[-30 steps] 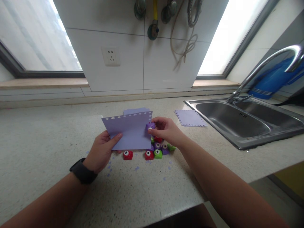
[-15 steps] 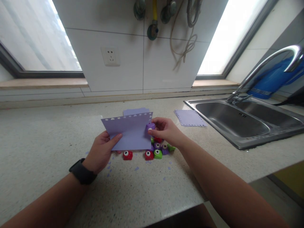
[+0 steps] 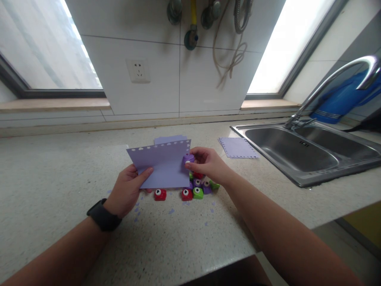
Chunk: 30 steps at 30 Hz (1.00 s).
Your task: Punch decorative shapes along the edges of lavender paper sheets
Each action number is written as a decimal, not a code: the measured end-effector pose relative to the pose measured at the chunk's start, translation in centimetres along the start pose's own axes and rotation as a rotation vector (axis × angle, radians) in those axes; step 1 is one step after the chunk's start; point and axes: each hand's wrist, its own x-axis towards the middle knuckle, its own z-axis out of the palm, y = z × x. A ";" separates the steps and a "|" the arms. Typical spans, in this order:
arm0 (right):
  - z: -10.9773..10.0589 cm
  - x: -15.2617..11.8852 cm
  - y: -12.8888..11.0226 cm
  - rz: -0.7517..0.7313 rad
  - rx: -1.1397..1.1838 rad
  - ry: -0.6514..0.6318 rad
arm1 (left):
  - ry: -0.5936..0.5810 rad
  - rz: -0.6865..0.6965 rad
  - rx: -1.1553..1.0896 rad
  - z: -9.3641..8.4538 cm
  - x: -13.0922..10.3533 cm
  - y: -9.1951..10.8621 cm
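A sheet of purple paper (image 3: 163,169) is held up off the counter, with a row of punched shapes along its top edge and a few at the upper right. My left hand (image 3: 127,186) pinches its lower left part, thumb in front. At the right edge, my right hand (image 3: 206,163) is closed round a purple craft punch (image 3: 188,159), which sits over the paper's edge. Below lie more craft punches: a red punch (image 3: 160,194), another red punch (image 3: 187,194), a green punch (image 3: 198,193) and several purple ones, partly hidden by the paper.
Behind the held sheet lies more purple paper (image 3: 170,139). A stack of edge-punched sheets (image 3: 238,147) rests near the steel sink (image 3: 293,174) with its faucet (image 3: 333,79). Small purple cut-outs (image 3: 171,211) are scattered on the speckled counter (image 3: 59,171).
Almost nothing differs. The held sheet's top edge has shifted very slightly; both hands keep their places on the paper and the punch.
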 end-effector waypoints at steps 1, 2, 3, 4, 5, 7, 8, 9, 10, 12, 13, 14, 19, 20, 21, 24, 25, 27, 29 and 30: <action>0.0 0.0 0.0 -0.004 -0.002 0.000 | -0.005 -0.001 0.002 0.0 0.0 0.0; 0.0 0.0 0.0 -0.007 -0.006 -0.001 | -0.011 -0.003 0.005 0.0 0.0 0.0; 0.0 0.0 0.0 -0.010 -0.011 -0.002 | -0.015 -0.003 0.010 0.0 0.0 0.0; 0.0 0.0 0.0 -0.012 -0.013 -0.003 | -0.016 -0.001 0.014 0.0 0.0 0.0; 0.0 0.0 0.1 -0.014 -0.014 -0.004 | -0.016 0.000 0.018 0.0 0.0 0.0; -0.1 0.0 0.1 -0.018 -0.015 -0.004 | -0.014 0.002 0.019 0.0 -0.1 0.0; -0.1 0.0 0.2 -0.020 -0.016 -0.004 | -0.016 0.003 0.018 0.1 -0.1 0.0; -0.1 0.0 0.2 -0.021 -0.018 -0.004 | -0.021 0.003 0.018 0.1 -0.1 0.0; -0.1 0.0 0.2 -0.022 -0.019 -0.004 | -0.025 0.003 0.021 0.1 -0.1 0.0; -0.2 0.0 0.2 -0.024 -0.023 -0.003 | -0.027 0.002 0.030 0.0 -0.1 0.0; -0.2 0.0 0.2 -0.026 -0.027 -0.004 | -0.028 0.001 0.035 0.0 0.0 0.0; -0.2 0.0 0.2 -0.028 -0.032 -0.006 | -0.027 0.001 0.038 0.0 0.0 0.0; -0.2 -0.1 0.1 -0.032 -0.062 -0.001 | -0.022 0.006 0.040 -0.1 0.0 -0.1; -0.2 -0.1 0.2 -0.034 -0.063 0.000 | -0.023 0.007 0.039 -0.1 0.0 -0.1; -0.2 -0.1 0.1 -0.035 -0.062 0.002 | -0.024 0.008 0.038 -0.1 0.0 -0.1; -0.1 -0.1 0.0 -0.032 -0.056 0.008 | -0.017 0.008 0.041 -0.1 -0.1 -0.1; 0.0 -0.2 -0.1 -0.027 -0.056 0.010 | -0.014 0.007 0.041 -0.1 -0.1 -0.2; 0.0 -0.2 -0.3 -0.018 -0.059 0.013 | -0.011 0.007 0.037 -0.2 -0.1 -0.2; 0.1 -0.2 -0.4 -0.014 -0.062 0.016 | -0.013 0.008 0.036 -0.2 -0.1 -0.2; 0.1 -0.2 -0.4 -0.014 -0.064 0.015 | -0.015 0.008 0.037 -0.2 -0.1 -0.2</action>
